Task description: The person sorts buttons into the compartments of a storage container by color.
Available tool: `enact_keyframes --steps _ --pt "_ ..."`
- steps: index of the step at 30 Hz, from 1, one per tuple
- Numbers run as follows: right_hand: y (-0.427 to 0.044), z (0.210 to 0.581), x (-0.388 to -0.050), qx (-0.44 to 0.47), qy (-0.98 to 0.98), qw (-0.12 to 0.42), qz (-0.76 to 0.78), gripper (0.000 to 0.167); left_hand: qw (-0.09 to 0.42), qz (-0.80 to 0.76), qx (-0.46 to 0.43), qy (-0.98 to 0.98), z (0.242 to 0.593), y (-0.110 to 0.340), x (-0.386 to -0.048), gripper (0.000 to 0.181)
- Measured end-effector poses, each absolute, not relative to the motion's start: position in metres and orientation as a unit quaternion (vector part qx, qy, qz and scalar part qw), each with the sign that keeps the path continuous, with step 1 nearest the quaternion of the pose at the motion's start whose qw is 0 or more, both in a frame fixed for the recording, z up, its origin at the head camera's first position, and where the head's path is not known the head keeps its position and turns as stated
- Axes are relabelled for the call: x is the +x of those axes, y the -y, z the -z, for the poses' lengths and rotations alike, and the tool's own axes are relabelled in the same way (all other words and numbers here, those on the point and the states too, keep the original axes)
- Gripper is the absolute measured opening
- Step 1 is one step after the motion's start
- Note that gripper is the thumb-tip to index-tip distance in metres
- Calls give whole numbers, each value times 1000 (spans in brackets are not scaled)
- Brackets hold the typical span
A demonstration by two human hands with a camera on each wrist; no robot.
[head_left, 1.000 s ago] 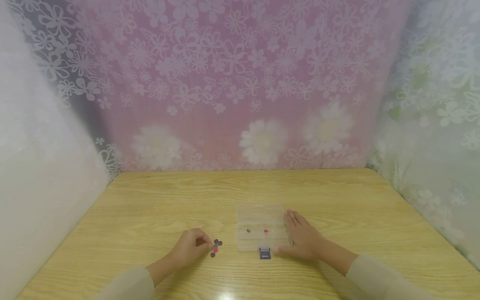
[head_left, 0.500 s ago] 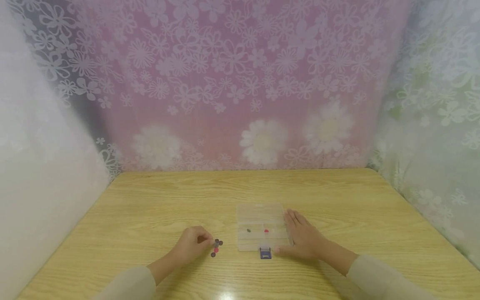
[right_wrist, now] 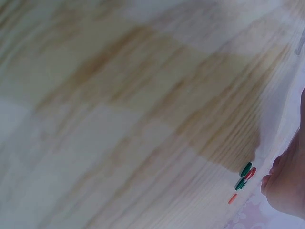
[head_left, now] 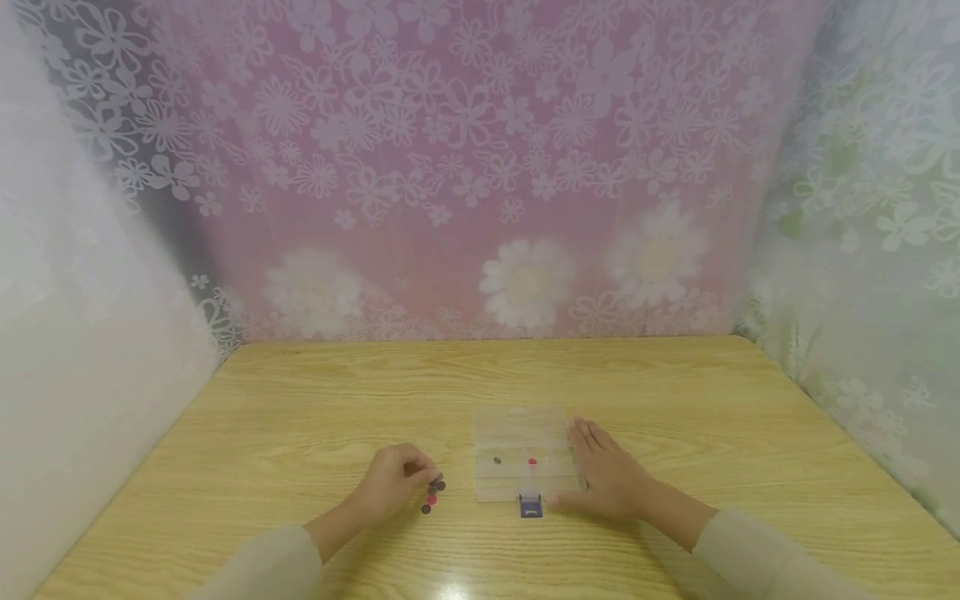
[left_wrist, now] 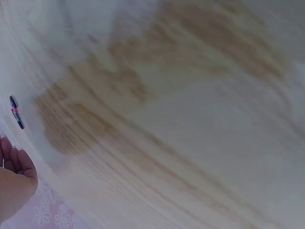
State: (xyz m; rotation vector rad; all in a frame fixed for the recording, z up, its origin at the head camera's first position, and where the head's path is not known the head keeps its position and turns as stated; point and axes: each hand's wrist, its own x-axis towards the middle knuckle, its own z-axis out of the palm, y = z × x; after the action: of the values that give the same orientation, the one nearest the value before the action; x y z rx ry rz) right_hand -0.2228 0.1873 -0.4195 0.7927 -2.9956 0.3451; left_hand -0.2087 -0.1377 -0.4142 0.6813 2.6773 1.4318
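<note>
A wooden table (head_left: 345,396) with streaky grain stands before a pink and purple curtain (head_left: 442,229) printed with white flowers (head_left: 527,285). A whitish side wall (head_left: 82,333) rises at the left, a pale flowered cloth (head_left: 870,275) at the right.

A pink flowered backdrop (head_left: 465,167) rose behind a wood-grained table (head_left: 360,383) spotted with glare (head_left: 451,592), between a whitish left wall (head_left: 82,317) and a pale flowered right wall (head_left: 877,275).

Floral curtains (head_left: 487,167) behind a wood-grain table (head_left: 337,387) show a screened nook.
</note>
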Motion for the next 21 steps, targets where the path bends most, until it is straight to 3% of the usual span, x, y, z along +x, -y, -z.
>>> enact_keyframes --steps 8,21 --pt "-187 418 -222 252 961 7 -116 107 -17 -444 197 -874 413 127 -211 11" --pt "-187 418 -222 252 960 3 -123 108 -15 -462 189 -866 409 112 -215 11"
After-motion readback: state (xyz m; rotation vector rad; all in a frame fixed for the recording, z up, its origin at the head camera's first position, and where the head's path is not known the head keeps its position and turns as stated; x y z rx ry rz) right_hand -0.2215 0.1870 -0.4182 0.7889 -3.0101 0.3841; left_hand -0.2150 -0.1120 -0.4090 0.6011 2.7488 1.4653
